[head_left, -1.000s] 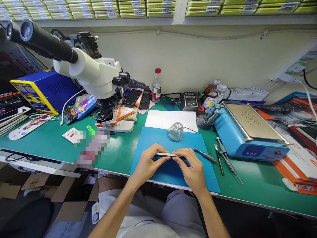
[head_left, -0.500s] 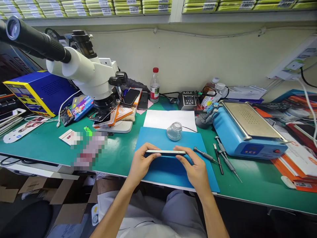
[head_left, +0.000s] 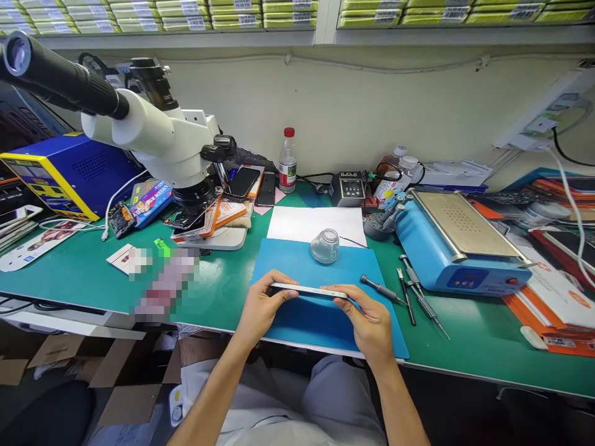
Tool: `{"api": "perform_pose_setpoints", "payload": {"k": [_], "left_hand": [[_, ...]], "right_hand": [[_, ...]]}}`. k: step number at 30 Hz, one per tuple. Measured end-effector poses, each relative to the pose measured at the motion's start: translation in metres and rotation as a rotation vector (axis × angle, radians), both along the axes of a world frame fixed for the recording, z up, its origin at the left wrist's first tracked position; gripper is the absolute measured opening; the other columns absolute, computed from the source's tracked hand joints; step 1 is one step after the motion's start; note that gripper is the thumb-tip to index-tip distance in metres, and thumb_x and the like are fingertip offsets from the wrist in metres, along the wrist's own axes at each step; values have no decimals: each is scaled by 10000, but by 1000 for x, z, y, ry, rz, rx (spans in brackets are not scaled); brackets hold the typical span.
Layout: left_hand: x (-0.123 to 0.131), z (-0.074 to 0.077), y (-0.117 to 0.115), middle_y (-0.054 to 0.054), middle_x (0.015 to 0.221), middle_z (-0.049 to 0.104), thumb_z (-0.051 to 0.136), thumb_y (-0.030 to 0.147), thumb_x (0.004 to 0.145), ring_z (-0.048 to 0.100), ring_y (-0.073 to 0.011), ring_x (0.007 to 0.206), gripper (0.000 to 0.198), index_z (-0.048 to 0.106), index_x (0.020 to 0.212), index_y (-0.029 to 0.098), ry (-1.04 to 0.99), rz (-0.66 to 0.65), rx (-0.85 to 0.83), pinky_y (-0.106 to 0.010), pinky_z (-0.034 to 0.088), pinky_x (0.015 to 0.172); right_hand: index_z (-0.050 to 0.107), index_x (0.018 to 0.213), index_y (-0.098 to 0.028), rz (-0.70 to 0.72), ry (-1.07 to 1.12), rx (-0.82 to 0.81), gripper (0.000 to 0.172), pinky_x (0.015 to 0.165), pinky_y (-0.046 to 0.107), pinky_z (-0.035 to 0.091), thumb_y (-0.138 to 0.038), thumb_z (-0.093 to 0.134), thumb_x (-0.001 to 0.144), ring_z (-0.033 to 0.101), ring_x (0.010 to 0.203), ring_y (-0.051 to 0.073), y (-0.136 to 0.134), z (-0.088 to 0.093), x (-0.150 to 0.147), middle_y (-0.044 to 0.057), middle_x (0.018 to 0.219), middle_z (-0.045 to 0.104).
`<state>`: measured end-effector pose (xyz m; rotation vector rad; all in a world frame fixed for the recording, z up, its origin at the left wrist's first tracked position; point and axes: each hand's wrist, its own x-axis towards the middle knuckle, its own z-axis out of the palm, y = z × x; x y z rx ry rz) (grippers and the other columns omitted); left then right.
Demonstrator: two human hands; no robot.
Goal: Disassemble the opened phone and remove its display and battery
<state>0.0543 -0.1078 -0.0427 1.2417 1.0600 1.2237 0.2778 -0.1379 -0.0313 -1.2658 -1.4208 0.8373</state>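
The phone (head_left: 309, 290) is held over the mat (head_left: 316, 328), its long axis running crosswise from the left hand (head_left: 260, 306) to the right hand (head_left: 374, 319). Fingers (head_left: 282, 297) grip both ends, closed to its thickness; neither hand is nearer.

Blue mat (head_left: 320, 325), green bench (head_left: 469, 353).
From here, the microscope (head_left: 151, 133) is white with black eyepieces (head_left: 69, 77), the boxy unit (head_left: 88, 173) blue edged yellow; the held slab (head_left: 309, 290) looks silvery-white, though I only see its edge.
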Motion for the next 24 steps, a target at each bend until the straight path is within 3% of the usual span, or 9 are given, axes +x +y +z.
{"api": "perform_pose_setpoints", "payload": {"k": [7,11,15,18,20,22,24], "left_hand": [[1,0,0,-7,908,777,838,366,864,680,-203,910,175,775,906,209,6,22,-39,-281,474,850],[3,3,1,-9,908,791,882,354,816,694,-196,892,210,778,926,208,-32,17,-63,-273,489,827],[5,4,3,-35,980,817,907,389,780,744,-230,998,424,751,1131,211,-133,-4,-69,-308,548,901],[8,4,4,-79,1019,826,867,444,826,762,-255,1022,380,779,1074,170,-192,-30,-74,-348,587,926],[13,5,4,-90,1032,832,841,459,856,772,-254,996,378,791,1078,158,-226,-22,-69,-362,609,913],[17,11,4,-80,1081,836,816,453,887,773,-240,1029,370,785,1125,171,-259,26,-43,-346,608,935],[21,20,4,-63,1128,834,802,430,910,765,-221,1082,338,783,1149,192,-276,74,4,-310,592,965]], "right_hand": [[803,1189,-305,-47,-18,-31,350,934,333,577,-514,770,911,743,1044,243,3,-4,-1,32,1123,800],[808,1069,-263,-102,14,-26,305,900,319,568,-519,772,907,731,990,229,3,-9,0,52,1074,796],[748,1064,-225,-168,88,-9,376,771,289,560,-575,732,926,699,915,205,3,-12,4,74,1041,762],[676,1136,-227,-182,149,0,417,552,245,462,-607,662,965,593,678,137,5,-14,7,46,942,711],[637,1177,-240,-142,171,-3,400,490,232,409,-595,620,994,528,594,113,6,-14,8,26,906,688],[615,1194,-251,-84,173,2,367,572,239,495,-568,602,1011,618,693,134,7,-14,7,38,970,707],[626,1167,-251,-21,148,17,335,766,286,586,-540,635,999,710,917,187,7,-12,5,62,1063,732]]}}
